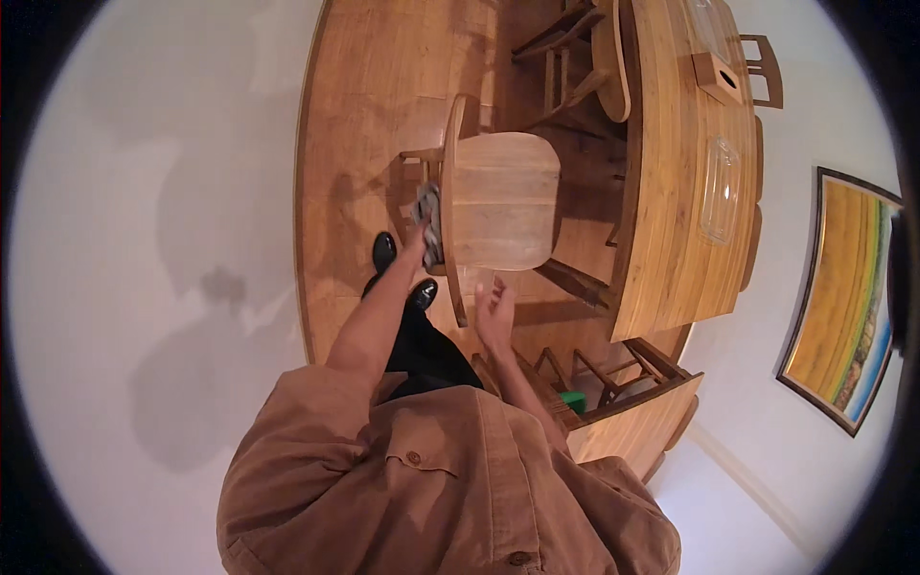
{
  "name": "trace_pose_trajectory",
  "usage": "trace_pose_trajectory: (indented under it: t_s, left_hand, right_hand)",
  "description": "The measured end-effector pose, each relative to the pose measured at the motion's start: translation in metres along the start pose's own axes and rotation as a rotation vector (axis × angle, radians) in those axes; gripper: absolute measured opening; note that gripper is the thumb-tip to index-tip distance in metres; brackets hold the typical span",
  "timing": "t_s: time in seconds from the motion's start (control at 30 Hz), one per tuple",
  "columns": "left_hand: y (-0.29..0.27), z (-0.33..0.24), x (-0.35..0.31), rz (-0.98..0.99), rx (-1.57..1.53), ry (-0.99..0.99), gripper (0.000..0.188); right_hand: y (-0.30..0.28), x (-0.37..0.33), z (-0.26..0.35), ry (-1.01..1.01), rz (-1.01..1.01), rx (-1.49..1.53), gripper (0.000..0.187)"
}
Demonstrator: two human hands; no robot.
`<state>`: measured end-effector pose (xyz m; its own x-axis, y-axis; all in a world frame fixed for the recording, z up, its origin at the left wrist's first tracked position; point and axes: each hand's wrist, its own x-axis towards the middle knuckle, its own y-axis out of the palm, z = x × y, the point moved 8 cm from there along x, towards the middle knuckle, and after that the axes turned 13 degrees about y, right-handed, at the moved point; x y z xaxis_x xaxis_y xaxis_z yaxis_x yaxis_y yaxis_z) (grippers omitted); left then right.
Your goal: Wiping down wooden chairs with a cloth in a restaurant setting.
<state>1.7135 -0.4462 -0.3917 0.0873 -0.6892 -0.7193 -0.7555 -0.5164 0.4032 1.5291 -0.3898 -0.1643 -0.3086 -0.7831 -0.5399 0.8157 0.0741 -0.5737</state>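
Note:
A wooden chair with a pale, rounded seat (505, 201) stands in front of me, its curved backrest (450, 220) on the left. My left hand (418, 241) is closed on a crumpled grey cloth (429, 218), which lies against the outer side of the backrest. Just off the near edge of the seat is my right hand (495, 309), with its fingers apart and nothing in it.
To the right runs a long wooden table (661, 230) bearing a clear glass dish (719, 192) and a tissue box (717, 79). Another chair (604, 57) stands beyond. A second table (637, 422) and a green object (573, 402) are at lower right. The white wall (192, 240) bounds the left.

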Motion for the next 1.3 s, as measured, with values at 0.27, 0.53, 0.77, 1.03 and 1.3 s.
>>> trace_pose_trajectory:
  t_s: [0.27, 0.53, 0.77, 1.03, 1.3]
  left_hand:
    - [0.073, -0.168, -0.077, -0.474, 0.122, 0.817, 0.063]
    - [0.093, -0.214, 0.126, 0.152, 0.088, 0.156, 0.044]
    - [0.172, -0.243, 0.107, 0.274, 0.202, 0.343, 0.048]
    - [0.039, -0.147, 0.156, -0.125, 0.036, 0.323, 0.037]
    - [-0.012, -0.189, 0.150, -0.057, 0.263, 0.311, 0.043]
  right_hand:
    - [0.058, -0.006, 0.030, -0.117, 0.021, -0.293, 0.074]
    - [0.068, -0.012, 0.042, -0.158, -0.048, -0.402, 0.064]
    - [0.055, -0.003, 0.025, -0.099, -0.131, -0.432, 0.059]
    - [0.050, -0.005, 0.027, -0.175, -0.185, -0.450, 0.057]
    - [0.048, -0.004, 0.026, -0.189, -0.179, -0.465, 0.054]
